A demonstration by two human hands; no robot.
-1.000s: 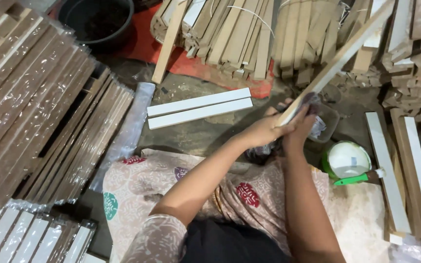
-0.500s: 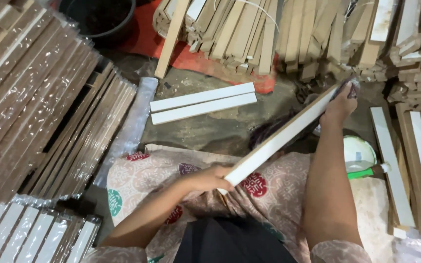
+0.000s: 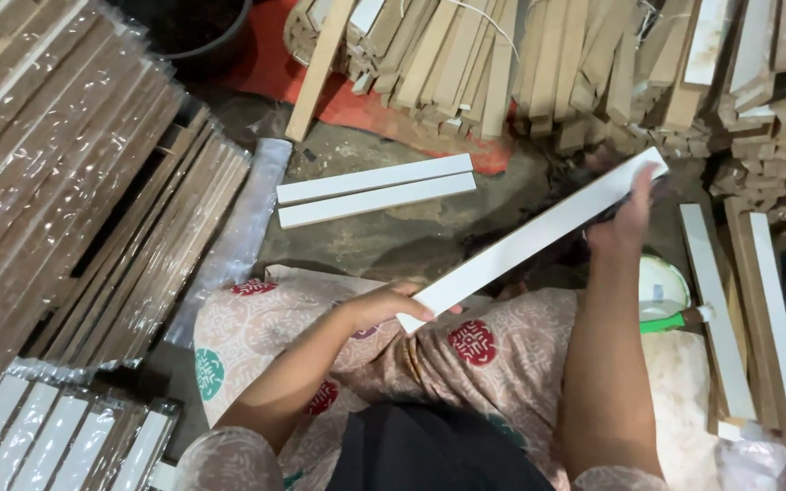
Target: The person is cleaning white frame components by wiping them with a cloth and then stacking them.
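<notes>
Holding a long white strip (image 3: 539, 238) slantwise over the lap, the person has one hand at each end of it. Left hand (image 3: 386, 305) is down at the near end, fingers curled over the top face and thumb tucked beneath, so that end is pinched just above the patterned cloth (image 3: 466, 350) on the knees. Right hand (image 3: 628, 223) is up at the far end, fingers laid flat along the strip near its upper corner (how far they wrap round the back edge, I cannot tell from here). The strip runs from lower left to upper right, clear of the ground, its far tip close to the heap of bare wooden slats (image 3: 539, 64) stacked at the top.

Over on the concrete floor (image 3: 393, 241), two more white strips (image 3: 377, 189) lie side by side, touching, well apart from the one being held. Just right of the right forearm sits a round white tub with a green handle (image 3: 664, 295) poking out beneath it. Further right, long pale boards (image 3: 757, 318) lie lengthwise on the ground. Left side is filled with plastic-wrapped bundles of brown slats (image 3: 75, 191), and a red sheet (image 3: 357, 105) shows beneath the far pile.
</notes>
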